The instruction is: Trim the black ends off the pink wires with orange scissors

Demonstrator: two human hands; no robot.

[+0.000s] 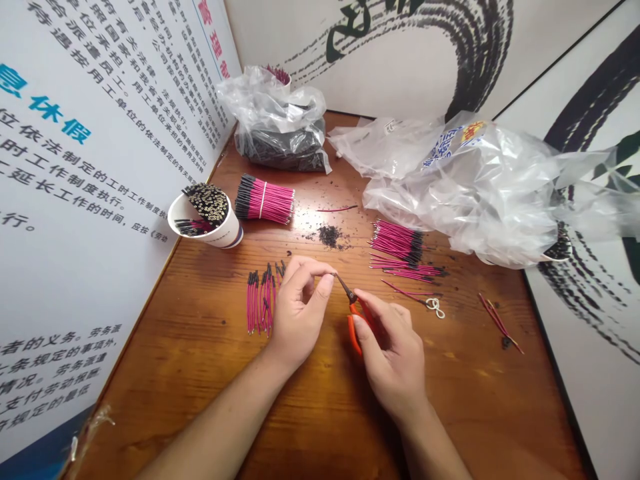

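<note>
My right hand (393,347) grips the orange handles of small pliers or scissors (356,310), whose dark tips point up and left. Those tips meet the pinched thumb and index finger of my left hand (303,303). Whatever sits in that pinch is too small to make out. Beside and partly behind my left hand lies a row of magenta wires (259,300) with black ends. Right of the tool are a magenta wire bundle (397,241), more loose wires (413,270) and a white looped band (436,307).
Black scraps (329,235) are scattered beyond my hands. A paper cup (230,230) of black-tipped wires and a banded bundle (267,200) stand at left. Plastic bags (285,127) lie along the back, a larger one (480,180) at right. Several wires (500,323) lie far right.
</note>
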